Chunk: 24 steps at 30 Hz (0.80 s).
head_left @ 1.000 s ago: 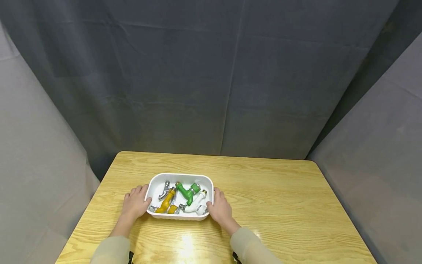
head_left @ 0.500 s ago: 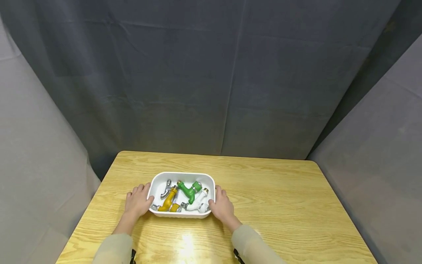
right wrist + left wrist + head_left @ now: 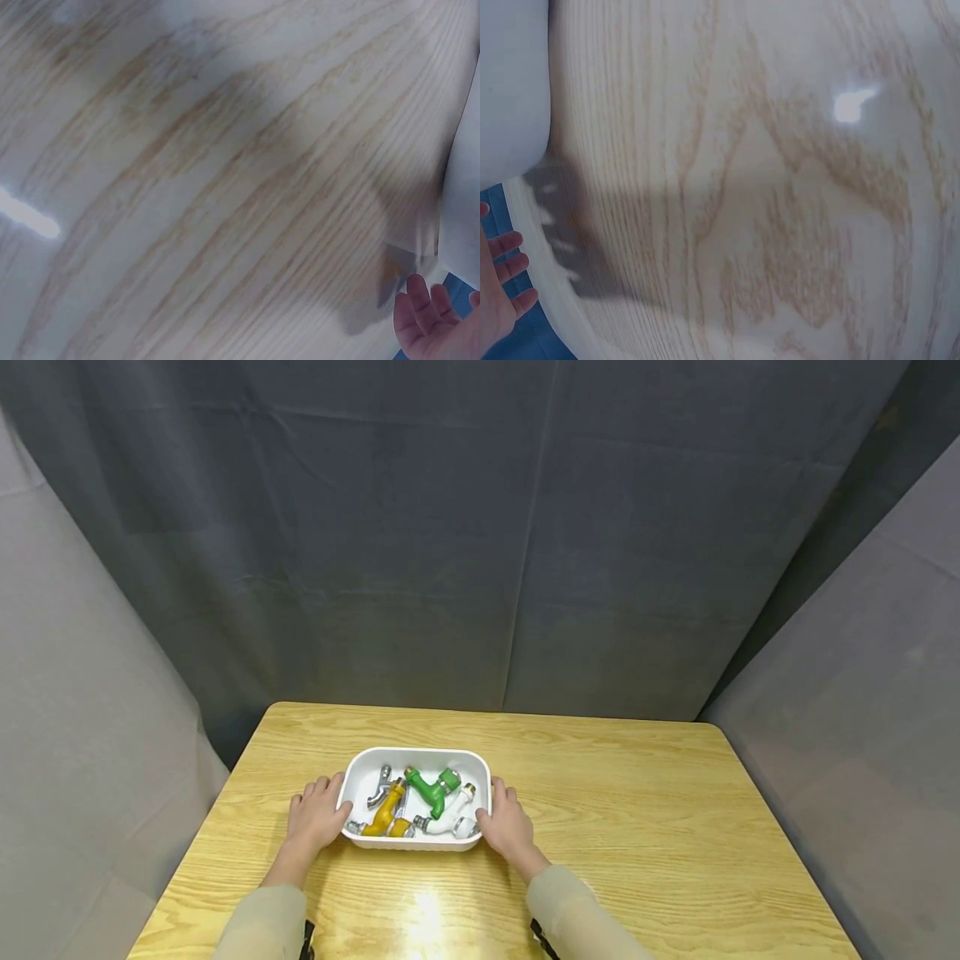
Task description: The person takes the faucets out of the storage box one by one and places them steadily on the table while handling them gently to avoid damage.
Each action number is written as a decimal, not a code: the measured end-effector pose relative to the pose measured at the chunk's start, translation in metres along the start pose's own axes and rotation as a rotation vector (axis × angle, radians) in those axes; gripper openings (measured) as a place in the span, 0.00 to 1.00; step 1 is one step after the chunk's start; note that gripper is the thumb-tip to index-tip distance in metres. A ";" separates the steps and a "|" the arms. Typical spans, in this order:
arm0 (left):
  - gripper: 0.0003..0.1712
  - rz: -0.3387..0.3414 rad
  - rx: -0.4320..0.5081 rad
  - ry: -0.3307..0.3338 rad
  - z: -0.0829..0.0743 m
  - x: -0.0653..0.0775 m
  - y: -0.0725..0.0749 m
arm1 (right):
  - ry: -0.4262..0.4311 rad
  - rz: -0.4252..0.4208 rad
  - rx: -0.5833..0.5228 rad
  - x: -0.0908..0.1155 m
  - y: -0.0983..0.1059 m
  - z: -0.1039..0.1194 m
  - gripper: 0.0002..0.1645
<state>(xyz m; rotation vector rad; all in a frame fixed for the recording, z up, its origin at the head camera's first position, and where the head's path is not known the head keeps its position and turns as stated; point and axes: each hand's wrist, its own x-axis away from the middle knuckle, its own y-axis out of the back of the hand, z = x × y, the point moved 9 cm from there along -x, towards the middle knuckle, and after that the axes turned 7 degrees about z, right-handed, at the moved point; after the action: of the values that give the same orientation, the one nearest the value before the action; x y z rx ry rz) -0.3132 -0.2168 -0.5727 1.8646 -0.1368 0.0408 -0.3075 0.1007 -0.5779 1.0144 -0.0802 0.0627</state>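
- One tray [image 3: 415,843], white with rounded corners, left of the table's middle, between your two hands; you cannot tell whether its base touches the table [image 3: 637,827].
- One left hand [image 3: 317,814], grasping the tray's left end: your thumb lies over the rim, your fingers spread along the outside.
- One right hand [image 3: 507,827], grasping the right end the same way, thumb at the rim, fingers outside.
- Four taps in the tray, lying on their sides:
- chrome tap [image 3: 377,795], at the back left, partly behind the yellow one;
- yellow tap [image 3: 384,814], front left;
- green tap [image 3: 429,793], at the back, right of centre;
- white tap [image 3: 442,822], front right, near your right thumb.
- Two pale sleeves [image 3: 262,927], one on each of your arms, with something black at each cuff.
- One table, wood-grained, with a bright reflection in front of the tray.
- One dark curtain [image 3: 412,527] behind the table, creased.
- Two pale drapes [image 3: 82,718], one on either side of you.
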 end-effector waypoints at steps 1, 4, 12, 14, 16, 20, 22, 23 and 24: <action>0.33 0.000 0.000 0.002 0.000 0.000 0.000 | 0.000 0.001 0.000 0.000 0.000 0.000 0.36; 0.33 0.003 0.001 0.004 0.000 -0.001 -0.001 | -0.001 0.000 -0.002 -0.001 0.000 0.000 0.36; 0.33 0.007 -0.006 0.006 0.000 -0.001 -0.002 | 0.030 -0.012 -0.007 0.001 0.004 0.004 0.37; 0.33 0.003 -0.004 0.007 0.000 -0.001 -0.002 | 0.057 -0.023 -0.010 0.002 0.009 0.007 0.38; 0.33 0.000 -0.002 0.011 0.000 -0.001 -0.002 | 0.075 -0.031 -0.023 0.003 0.014 0.010 0.39; 0.33 -0.004 0.001 0.008 0.001 -0.002 -0.002 | 0.111 -0.040 -0.044 0.003 0.024 0.014 0.42; 0.33 -0.005 0.000 0.003 0.001 -0.002 -0.003 | 0.154 -0.046 -0.050 0.001 0.028 0.018 0.44; 0.33 -0.006 0.001 0.000 0.001 -0.002 -0.003 | 0.183 -0.047 -0.042 0.000 0.030 0.021 0.45; 0.33 -0.006 0.000 -0.001 0.001 -0.002 -0.004 | 0.217 -0.050 -0.034 0.000 0.032 0.024 0.46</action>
<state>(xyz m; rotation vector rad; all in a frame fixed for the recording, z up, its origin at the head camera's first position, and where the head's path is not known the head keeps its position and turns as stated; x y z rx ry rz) -0.3146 -0.2167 -0.5766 1.8646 -0.1314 0.0359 -0.3117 0.0974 -0.5379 0.9693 0.1419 0.1249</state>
